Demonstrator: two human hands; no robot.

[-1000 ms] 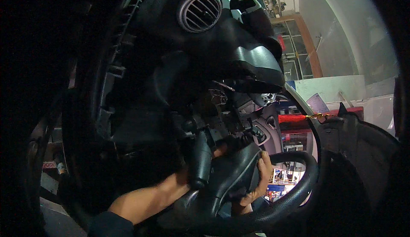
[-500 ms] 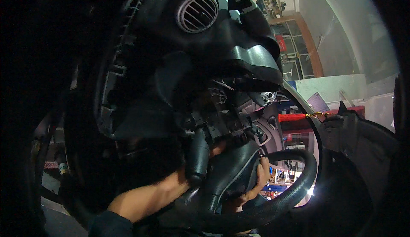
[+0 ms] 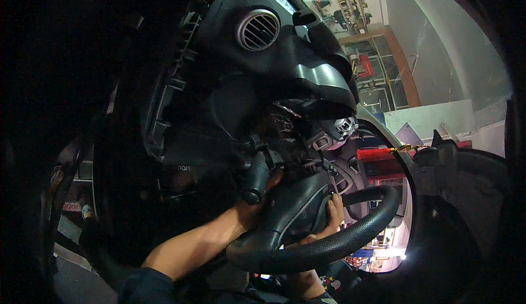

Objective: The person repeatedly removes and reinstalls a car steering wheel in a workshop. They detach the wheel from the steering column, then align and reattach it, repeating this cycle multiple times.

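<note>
I look up at a car's black steering wheel (image 3: 329, 243) and its centre hub pad (image 3: 298, 205) from low inside the cabin. My left hand (image 3: 255, 205) reaches behind the hub, fingers tucked between it and the black stalk lever (image 3: 255, 180); what it grips is hidden. My right hand (image 3: 331, 216) comes up through the wheel, its fingers pressed against the right edge of the hub pad. Exposed wiring and column parts (image 3: 285, 134) show above the hub.
The black dashboard with a round air vent (image 3: 257, 30) looms above. A door panel (image 3: 460, 194) stands at the right. Through the windscreen I see a bright shop interior (image 3: 378, 74) with shelves. The left side is dark.
The view has shifted slightly. Both hands stay at the hub; my right fingers have crept a little higher along its edge.
</note>
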